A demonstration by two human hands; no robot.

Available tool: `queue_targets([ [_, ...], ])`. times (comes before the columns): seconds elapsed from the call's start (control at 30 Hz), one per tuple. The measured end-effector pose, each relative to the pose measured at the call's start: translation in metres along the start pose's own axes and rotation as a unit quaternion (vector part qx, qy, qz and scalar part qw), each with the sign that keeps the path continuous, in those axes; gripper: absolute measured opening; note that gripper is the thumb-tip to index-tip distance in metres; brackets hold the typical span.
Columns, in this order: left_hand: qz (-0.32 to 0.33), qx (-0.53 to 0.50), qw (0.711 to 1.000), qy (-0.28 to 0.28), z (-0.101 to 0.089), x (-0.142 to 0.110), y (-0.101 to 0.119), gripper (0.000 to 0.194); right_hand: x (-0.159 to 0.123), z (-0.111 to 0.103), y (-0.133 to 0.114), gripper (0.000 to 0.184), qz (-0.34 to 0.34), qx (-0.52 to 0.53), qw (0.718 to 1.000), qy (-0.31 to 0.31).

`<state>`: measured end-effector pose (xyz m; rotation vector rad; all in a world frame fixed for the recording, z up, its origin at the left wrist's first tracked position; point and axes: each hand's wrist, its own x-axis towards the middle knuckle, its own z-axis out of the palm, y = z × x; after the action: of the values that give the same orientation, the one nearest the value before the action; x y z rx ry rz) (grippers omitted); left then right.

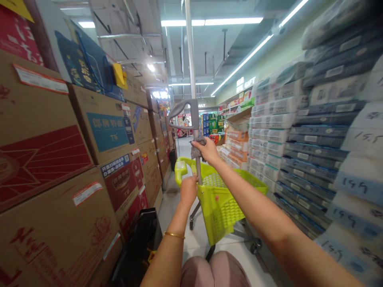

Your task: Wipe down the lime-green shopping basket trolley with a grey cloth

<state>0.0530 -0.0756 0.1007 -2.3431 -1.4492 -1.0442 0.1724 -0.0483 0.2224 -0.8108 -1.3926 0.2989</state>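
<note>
The two hands are near to each other, both at the pole (pixel 190 59), which rises upright from the near end of the green cart (pixel 220 211). The right hand (pixel 209 150) is the higher one; it is closed around a grey rag (pixel 195 151) and presses it on the pole, just below the grey grip (pixel 194 113). The left hand (pixel 188 190) is lower, beside the rim of the cart, and seems closed on the lower part of the pole, although its fingers are mostly hidden.

In my judgement, the step in hand is the wiping of the pole. The next stroke would need the rag well wrapped and a light slide along the pole, with the left hand giving a firm support, because the cart has wheels and may roll.

Boxes (pixel 109 129) are stacked left of the hands, and wrapped packs (pixel 267 123) to their right.
</note>
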Motion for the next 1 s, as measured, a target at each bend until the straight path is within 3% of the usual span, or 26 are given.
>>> queue_targets([
  [0.1,0.006,0.008,1.0,0.003,0.001,-0.001,0.0,0.027,0.027,0.006,-0.012,0.043,-0.034,0.059,0.997,0.045],
  [0.2,0.008,0.003,1.0,0.006,0.0,-0.002,0.002,0.027,0.03,0.012,-0.01,0.045,-0.038,0.083,0.993,0.08],
  [0.53,0.012,-0.007,1.0,0.002,0.002,-0.003,0.002,0.029,-0.022,0.011,0.011,0.038,-0.008,0.024,0.998,0.059],
  [0.73,-0.035,-0.045,0.998,0.024,0.0,-0.001,0.008,0.028,-0.057,0.009,0.027,0.035,0.045,0.005,0.999,0.03],
  [0.87,-0.088,-0.118,0.987,0.063,-0.005,0.002,0.012,0.028,-0.082,0.006,0.042,0.033,0.072,-0.002,0.997,0.013],
  [1.0,-0.069,-0.178,0.975,0.115,-0.014,0.01,0.012,0.032,-0.088,0.002,0.048,0.032,0.089,0.002,0.996,-0.006],
])
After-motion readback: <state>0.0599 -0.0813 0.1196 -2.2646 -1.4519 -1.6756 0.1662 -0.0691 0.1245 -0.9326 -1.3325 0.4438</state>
